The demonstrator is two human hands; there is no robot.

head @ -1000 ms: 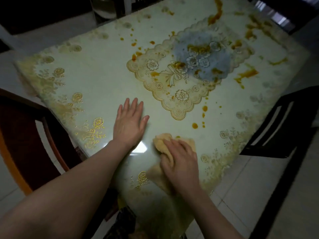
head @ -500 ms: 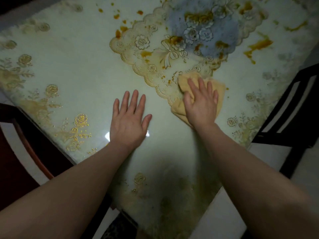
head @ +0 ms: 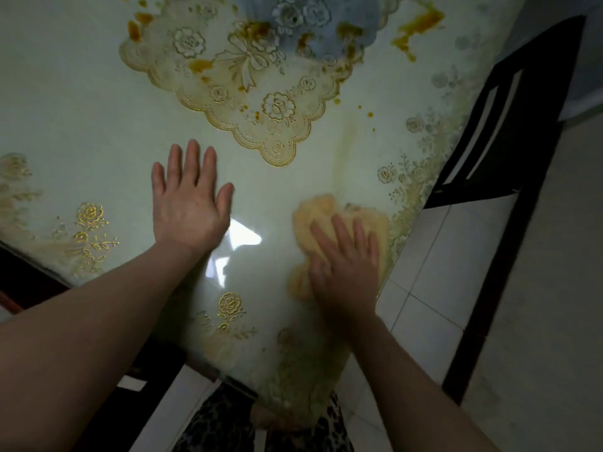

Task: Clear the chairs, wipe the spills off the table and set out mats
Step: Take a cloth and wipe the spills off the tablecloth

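The table (head: pixel 81 119) has a pale green glossy cover with gold flower prints. Orange-brown spills (head: pixel 421 22) dot its far part and the lace-patterned centre (head: pixel 261 93). A faint yellowish smear (head: pixel 342 151) runs down from the centre towards the cloth. My right hand (head: pixel 346 265) presses flat on a crumpled yellow cloth (head: pixel 323 213) near the table's right edge. My left hand (head: pixel 187 200) lies flat and open on the cover, fingers spread, to the left of the cloth.
A dark wooden chair (head: pixel 509 132) stands at the table's right side on the pale tiled floor (head: pixel 538 321). Another dark chair (head: pixel 19 282) shows at the left edge. The table's near corner (head: pixel 287 396) points at me.
My right hand has pulled the cloth back from the lace pattern towards me and the right edge, leaving a faint smear. The left hand stays flat. The view has moved closer.
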